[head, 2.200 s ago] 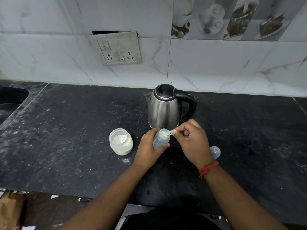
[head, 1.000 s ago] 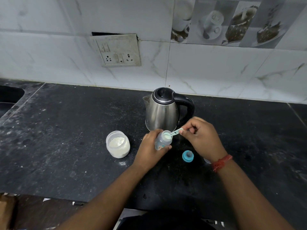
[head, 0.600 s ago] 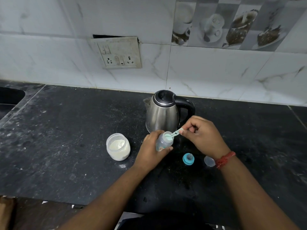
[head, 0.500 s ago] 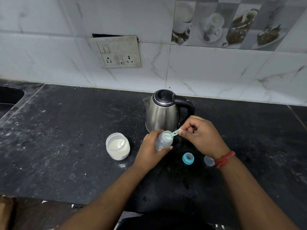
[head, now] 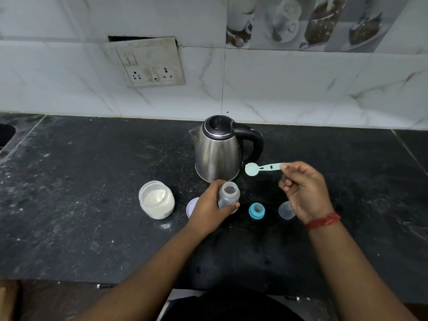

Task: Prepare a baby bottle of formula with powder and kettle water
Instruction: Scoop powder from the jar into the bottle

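Note:
My left hand [head: 209, 208] grips the small clear baby bottle [head: 228, 194], which stands open-mouthed on the black counter in front of the steel kettle [head: 218, 150]. My right hand [head: 303, 189] pinches the handle of a pale green scoop [head: 253, 169], held level in the air to the right of the kettle, its bowl looking empty. An open jar of white powder [head: 157, 200] stands left of the bottle. The teal bottle collar with teat [head: 256, 210] and a clear cap [head: 286, 210] lie on the counter between my hands.
A round lid [head: 191, 207] lies partly hidden behind my left hand. A wall socket plate [head: 148, 62] hangs above the counter [head: 81, 181]. A sink edge [head: 5, 135] shows at far left. The counter's front edge runs close to my body.
My right hand has lifted the scoop off the bottle mouth and moved it up and to the right. The bottle and my left hand stay in place.

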`<state>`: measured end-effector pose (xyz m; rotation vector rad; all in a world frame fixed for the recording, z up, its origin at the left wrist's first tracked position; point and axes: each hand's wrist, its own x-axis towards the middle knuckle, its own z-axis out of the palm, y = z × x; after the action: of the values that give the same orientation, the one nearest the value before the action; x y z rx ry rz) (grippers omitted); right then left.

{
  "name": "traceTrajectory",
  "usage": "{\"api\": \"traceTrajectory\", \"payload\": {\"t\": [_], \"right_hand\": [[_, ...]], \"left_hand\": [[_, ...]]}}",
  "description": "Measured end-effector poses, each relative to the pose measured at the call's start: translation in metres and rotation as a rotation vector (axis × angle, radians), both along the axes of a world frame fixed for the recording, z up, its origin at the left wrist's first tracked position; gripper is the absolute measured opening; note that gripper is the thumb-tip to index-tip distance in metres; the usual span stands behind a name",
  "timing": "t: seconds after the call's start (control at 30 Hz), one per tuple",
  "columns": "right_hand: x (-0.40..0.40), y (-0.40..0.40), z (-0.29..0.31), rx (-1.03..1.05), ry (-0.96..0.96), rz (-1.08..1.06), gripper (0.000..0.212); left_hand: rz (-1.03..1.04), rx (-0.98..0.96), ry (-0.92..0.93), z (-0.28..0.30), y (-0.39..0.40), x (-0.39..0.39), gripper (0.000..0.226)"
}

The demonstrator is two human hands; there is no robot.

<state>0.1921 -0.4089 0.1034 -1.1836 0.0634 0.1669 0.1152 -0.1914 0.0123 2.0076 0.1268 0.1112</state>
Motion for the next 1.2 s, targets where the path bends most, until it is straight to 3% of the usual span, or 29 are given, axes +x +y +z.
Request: {"api": "traceTrajectory", "payload": {"t": [0.37,0.6,0.77,0.83,1.07,1.2], "right_hand": [[-0.013,-0.037,-0.029,0.089,0.162,-0.158,0.016],[-0.015,-0.031,-0.031,0.072,0.166,-0.130,0.012],[-0.016,0.009,-0.026,0.103,0.175,-0.052,0.021],[-0.016,0.036,-0.023,0.102,0.173,-0.015,0.022],[-0.021,0.144,-0.015,-0.011,0.108,0.150,0.013],[-0.028,0.196,-0.023,-0.312,0.006,0.275,0.008]], "left_hand": [[-0.082,0.016,0.149,-0.030,-0.010,0.005,0.053],[-0.055,0.017,0.056,-0.018,0.000,-0.006,0.089],[-0.014,0.242,-0.221,0.011,0.031,-0.020,0.081],[0.017,0.372,-0.242,0.020,0.051,-0.026,0.082],[0.193,0.768,-0.048,0.021,0.128,-0.064,0.095],[0.263,0.825,0.121,0.009,0.161,-0.088,0.099]]}}
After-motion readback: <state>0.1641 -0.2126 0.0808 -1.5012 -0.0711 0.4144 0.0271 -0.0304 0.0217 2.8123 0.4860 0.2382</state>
